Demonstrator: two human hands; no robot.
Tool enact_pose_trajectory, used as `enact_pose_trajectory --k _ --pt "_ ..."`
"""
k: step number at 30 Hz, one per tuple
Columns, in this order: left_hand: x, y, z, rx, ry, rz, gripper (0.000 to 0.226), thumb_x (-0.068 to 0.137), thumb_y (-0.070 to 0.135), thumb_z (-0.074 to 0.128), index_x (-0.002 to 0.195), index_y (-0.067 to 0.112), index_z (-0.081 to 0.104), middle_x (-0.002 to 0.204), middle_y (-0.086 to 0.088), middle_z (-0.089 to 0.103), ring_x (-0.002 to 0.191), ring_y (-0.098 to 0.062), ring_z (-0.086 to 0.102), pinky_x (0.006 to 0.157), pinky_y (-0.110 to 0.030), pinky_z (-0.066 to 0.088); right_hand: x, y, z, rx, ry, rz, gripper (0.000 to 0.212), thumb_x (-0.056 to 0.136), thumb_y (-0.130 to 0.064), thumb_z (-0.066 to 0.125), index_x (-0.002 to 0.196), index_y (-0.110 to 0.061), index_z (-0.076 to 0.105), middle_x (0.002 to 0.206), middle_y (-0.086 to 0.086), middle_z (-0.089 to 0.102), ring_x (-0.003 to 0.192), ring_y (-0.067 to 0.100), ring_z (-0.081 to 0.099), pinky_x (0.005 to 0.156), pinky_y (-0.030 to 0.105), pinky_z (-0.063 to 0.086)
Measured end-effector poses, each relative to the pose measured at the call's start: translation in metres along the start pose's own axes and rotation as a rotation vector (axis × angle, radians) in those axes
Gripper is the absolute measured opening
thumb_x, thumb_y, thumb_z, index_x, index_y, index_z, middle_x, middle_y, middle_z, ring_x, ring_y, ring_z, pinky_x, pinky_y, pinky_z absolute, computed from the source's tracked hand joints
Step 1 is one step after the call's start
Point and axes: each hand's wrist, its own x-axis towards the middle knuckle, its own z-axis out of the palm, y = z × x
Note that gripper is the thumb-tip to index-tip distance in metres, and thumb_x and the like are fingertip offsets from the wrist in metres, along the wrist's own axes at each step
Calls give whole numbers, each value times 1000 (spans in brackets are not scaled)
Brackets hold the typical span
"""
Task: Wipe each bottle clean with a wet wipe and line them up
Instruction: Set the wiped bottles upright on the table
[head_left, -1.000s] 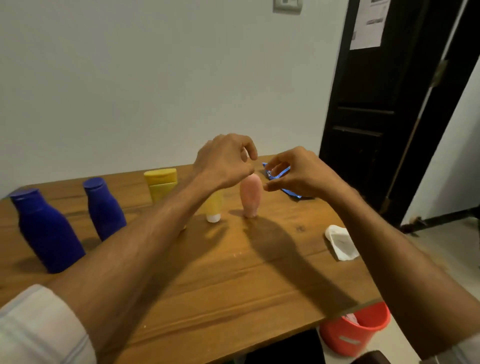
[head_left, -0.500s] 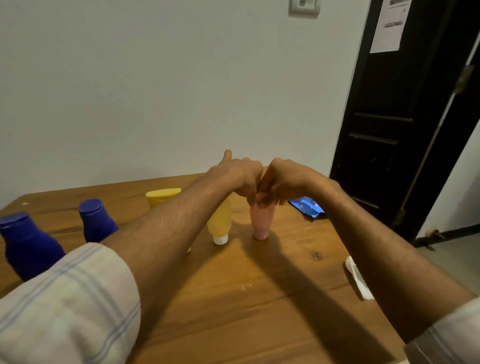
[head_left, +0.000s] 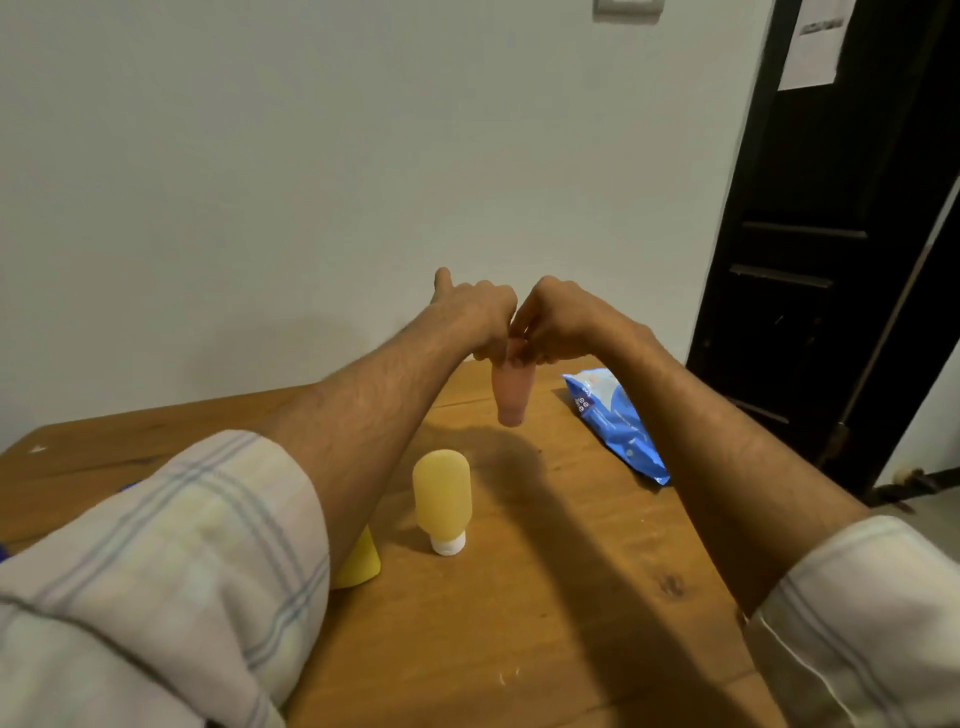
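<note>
A small pink bottle (head_left: 511, 395) is near the far edge of the wooden table (head_left: 519, 649), cap end down and slightly tilted. My left hand (head_left: 475, 312) and my right hand (head_left: 556, 319) both pinch its upper end, fingers touching each other. Whether its cap rests on the table I cannot tell. No wipe shows in either hand. A small yellow bottle (head_left: 441, 499) stands upside down on its white cap, closer to me. A bigger yellow bottle (head_left: 361, 564) is mostly hidden behind my left forearm.
A blue pack of wet wipes (head_left: 615, 421) lies to the right of the pink bottle, by the table's right edge. A white wall stands behind the table, and a dark door (head_left: 831, 234) is on the right.
Both hands went from hovering over the pink bottle to gripping its top. The view moved forward and right, so the two blue bottles and the used wipe dropped out of sight.
</note>
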Motion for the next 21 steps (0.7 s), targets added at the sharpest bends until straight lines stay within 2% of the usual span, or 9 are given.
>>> enact_pose_trajectory --k 6,11,16,21 --pt "23 -12 20 15 -45 -37 17 94 32 61 93 20 50 75 4 49 89 -17 54 105 -49 21 33 3 24 -4 32 -7 30 85 -6 70 115 -6 68 109 10 69 82 15 60 75 26 51" --pt "35 -12 31 28 -103 -56 13 97 32 55 96 20 49 75 4 47 87 -17 53 106 -48 20 51 10 41 -3 45 21 28 84 -8 71 112 -7 69 108 11 69 92 22 65 83 33 55" --pt "43 -13 42 36 -133 -65 11 97 30 54 98 20 49 75 4 47 88 -18 53 106 -48 20 58 14 55 12 57 31 27 86 -11 68 113 -8 68 110 12 69 96 24 66 86 38 56" --pt "48 -17 43 59 -133 -79 15 95 28 58 100 20 47 77 3 46 89 -18 54 105 -47 21 58 19 55 32 39 25 33 87 -7 67 120 -7 65 116 12 67 100 24 65 82 30 53"
